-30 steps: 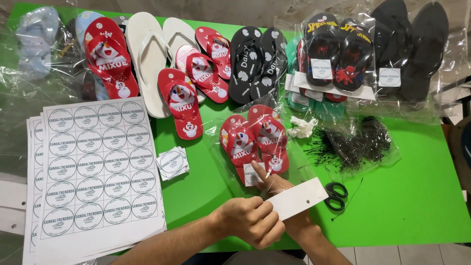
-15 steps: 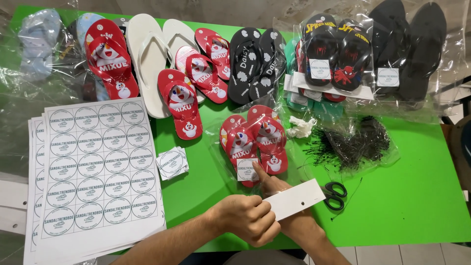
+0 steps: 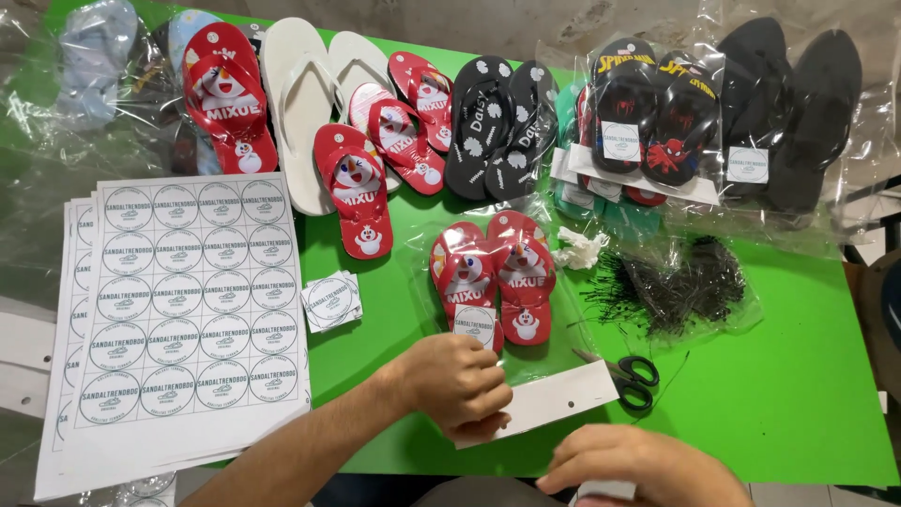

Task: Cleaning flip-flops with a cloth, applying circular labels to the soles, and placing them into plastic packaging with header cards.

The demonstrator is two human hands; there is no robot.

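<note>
Left hand: the left hand (image 3: pixel 457 383) is closed on the near end of a white cardboard strip (image 3: pixel 552 402), fingers curled together over it.
Right hand: the right hand (image 3: pixel 648 467) lies low at the near edge on a small white piece (image 3: pixel 605 489); whether it grips it I cannot tell.
Strip: it lies on the green table (image 3: pixel 798 394), slanting up towards the black-handled scissors (image 3: pixel 627 374), its far end just beside them.
Bagged pair: red cartoon flip-flops in a clear bag (image 3: pixel 496 278) sit just beyond the left hand, a square sticker on the front.
Around: sheets of round stickers (image 3: pixel 183 310) at left, a small stack of cut stickers (image 3: pixel 331 301), a bag of black tag ties (image 3: pixel 680 282), rows of red, white and black flip-flops behind.
In the way: the left hand covers the strip's near end.
Change: earlier the right hand reached up by the bagged pair; now it has drawn back to the near edge.
</note>
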